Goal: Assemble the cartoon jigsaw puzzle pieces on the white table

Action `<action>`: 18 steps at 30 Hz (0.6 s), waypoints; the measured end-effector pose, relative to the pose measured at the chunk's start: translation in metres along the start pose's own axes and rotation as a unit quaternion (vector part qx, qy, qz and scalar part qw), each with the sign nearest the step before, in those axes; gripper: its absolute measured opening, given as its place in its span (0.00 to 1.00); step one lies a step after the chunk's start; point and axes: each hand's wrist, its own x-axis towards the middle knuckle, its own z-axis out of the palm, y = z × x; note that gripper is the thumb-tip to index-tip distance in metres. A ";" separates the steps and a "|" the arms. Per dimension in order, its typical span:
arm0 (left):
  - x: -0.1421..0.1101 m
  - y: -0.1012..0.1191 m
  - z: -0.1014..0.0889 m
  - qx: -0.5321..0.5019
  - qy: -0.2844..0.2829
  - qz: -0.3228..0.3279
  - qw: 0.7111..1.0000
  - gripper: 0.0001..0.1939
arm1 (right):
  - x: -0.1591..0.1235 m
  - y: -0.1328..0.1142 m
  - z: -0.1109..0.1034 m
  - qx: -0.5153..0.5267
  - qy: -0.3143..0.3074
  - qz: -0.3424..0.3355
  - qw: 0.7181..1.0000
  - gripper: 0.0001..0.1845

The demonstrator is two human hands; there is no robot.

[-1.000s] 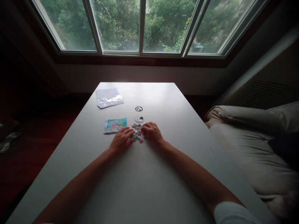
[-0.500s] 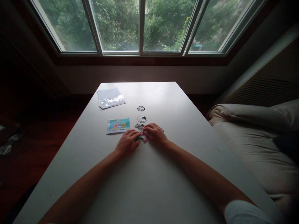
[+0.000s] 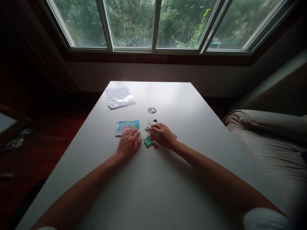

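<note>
A small pile of jigsaw puzzle pieces, green, pink and multicoloured, lies on the white table. My left hand rests palm down just left of the pile, holding nothing. Its fingers are stretched out and cover the lower right part of a bright cartoon picture sheet. Over the right side of the pile is my right hand, its fingers bent and slightly apart, fingertips at the pieces. That hand hides part of the pile; a few pieces show past its far side.
Beyond the pieces lie two small round items, a ring-like disc and a dark-rimmed disc. A clear plastic bag with white paper is at the far left. A pale sofa stands along the right side, a window behind.
My left hand has moved left, off the pieces and onto the picture sheet's edge, uncovering green pieces. My right hand stays over the pile. The whole view has shifted slightly.
</note>
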 end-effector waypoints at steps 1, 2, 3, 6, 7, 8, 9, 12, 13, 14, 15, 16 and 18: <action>-0.002 0.000 0.000 0.003 -0.009 0.000 1.000 0.16 | 0.004 0.000 0.001 -0.011 -0.003 0.009 1.000 0.11; -0.003 0.002 0.000 0.005 -0.015 -0.001 1.000 0.16 | 0.009 -0.001 0.001 -0.023 -0.009 0.020 1.000 0.11; -0.004 0.003 0.000 0.006 -0.018 -0.002 1.000 0.16 | 0.013 -0.001 0.002 -0.036 -0.014 0.032 0.999 0.12; -0.005 0.009 -0.001 0.006 -0.020 0.001 1.000 0.15 | 0.025 -0.001 0.007 -0.070 -0.028 0.059 0.995 0.15; -0.005 0.010 -0.002 0.005 -0.021 0.000 1.000 0.15 | 0.028 0.000 0.009 -0.079 -0.031 0.062 0.994 0.14; -0.005 0.011 -0.002 0.003 -0.021 -0.002 1.000 0.15 | 0.031 0.000 0.010 -0.086 -0.033 0.062 0.994 0.14; -0.005 0.012 -0.002 0.001 -0.023 -0.003 1.000 0.16 | 0.033 0.000 0.012 -0.091 -0.034 0.061 0.993 0.13; -0.006 0.012 -0.002 -0.012 -0.031 0.008 0.999 0.17 | 0.035 0.001 0.015 -0.089 -0.032 0.067 0.993 0.11; -0.007 0.012 -0.002 -0.018 -0.034 0.018 0.999 0.18 | 0.035 0.002 0.016 -0.084 -0.028 0.071 0.993 0.11; -0.007 0.013 -0.001 -0.025 -0.038 0.030 0.999 0.18 | 0.034 0.003 0.016 -0.079 -0.024 0.074 0.994 0.11; -0.007 0.014 -0.001 -0.033 -0.043 0.041 0.998 0.19 | 0.033 0.003 0.016 -0.073 -0.019 0.072 0.995 0.11; -0.007 0.015 -0.001 -0.041 -0.049 0.052 0.997 0.19 | 0.032 0.004 0.016 -0.068 -0.014 0.066 0.995 0.09; -0.008 0.017 -0.001 -0.054 -0.062 0.070 0.994 0.19 | 0.029 0.006 0.015 -0.062 -0.001 0.045 0.997 0.04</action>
